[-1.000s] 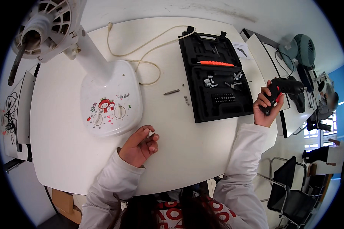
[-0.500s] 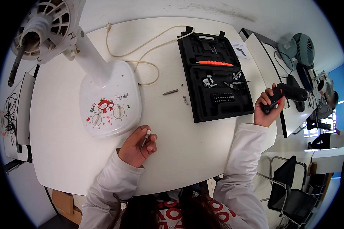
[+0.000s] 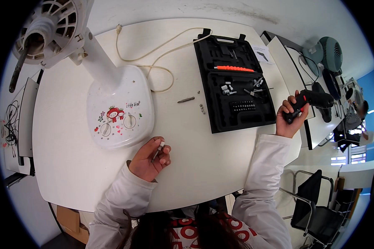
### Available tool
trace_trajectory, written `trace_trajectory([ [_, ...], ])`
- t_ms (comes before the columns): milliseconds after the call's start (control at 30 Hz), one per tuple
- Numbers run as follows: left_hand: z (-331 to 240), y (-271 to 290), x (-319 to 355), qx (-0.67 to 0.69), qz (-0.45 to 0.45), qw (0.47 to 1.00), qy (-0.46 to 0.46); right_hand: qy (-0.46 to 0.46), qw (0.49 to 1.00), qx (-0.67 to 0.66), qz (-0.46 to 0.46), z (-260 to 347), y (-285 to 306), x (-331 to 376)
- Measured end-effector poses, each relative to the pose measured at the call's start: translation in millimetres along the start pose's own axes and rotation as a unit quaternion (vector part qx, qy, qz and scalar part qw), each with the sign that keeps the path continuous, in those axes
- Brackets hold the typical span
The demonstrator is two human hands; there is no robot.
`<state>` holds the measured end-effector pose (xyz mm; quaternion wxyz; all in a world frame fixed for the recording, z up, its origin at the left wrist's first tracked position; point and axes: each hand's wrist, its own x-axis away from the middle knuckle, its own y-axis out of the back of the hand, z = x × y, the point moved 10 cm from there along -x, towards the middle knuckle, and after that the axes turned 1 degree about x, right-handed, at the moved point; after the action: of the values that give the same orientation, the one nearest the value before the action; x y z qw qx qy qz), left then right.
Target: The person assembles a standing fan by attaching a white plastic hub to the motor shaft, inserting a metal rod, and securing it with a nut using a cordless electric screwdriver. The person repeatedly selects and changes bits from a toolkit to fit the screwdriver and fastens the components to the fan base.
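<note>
The fan base [image 3: 120, 99] stands on the table's [image 3: 203, 166] left; the tool case [image 3: 232, 119] lies to the right. Between them lies a loose bit [image 3: 186, 99]. The left hand [image 3: 147, 164] is before the fan base; the right hand [image 3: 287, 121], holding the driver [image 3: 316, 98], is right of the tool case.

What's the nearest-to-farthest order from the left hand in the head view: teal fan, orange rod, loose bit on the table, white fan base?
From the left hand:
1. Fan base: just beyond, slightly left.
2. Loose bit: farther out, to the right.
3. Orange rod: in the black case.
4. Teal fan: far right, past the case.
</note>
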<state>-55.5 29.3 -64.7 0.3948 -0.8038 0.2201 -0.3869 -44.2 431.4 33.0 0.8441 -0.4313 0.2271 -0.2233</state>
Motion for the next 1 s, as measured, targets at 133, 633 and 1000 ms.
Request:
trace_trajectory([
  [133,-0.9,-0.3,1.0,0.000,-0.002,1.000,0.001,0.003,1.000,-0.002,0.002,0.1,-1.9,1.1],
  [633,3.9,7.9,-2.0,-0.008,-0.025,1.000,0.010,0.056,0.987,0.145,-0.051,3.8,-1.4,4.2],
  [1000,1.8,7.1,0.8,0.009,-0.003,1.000,0.005,0.073,0.957,0.282,0.004,-4.6,-15.8,3.6],
])
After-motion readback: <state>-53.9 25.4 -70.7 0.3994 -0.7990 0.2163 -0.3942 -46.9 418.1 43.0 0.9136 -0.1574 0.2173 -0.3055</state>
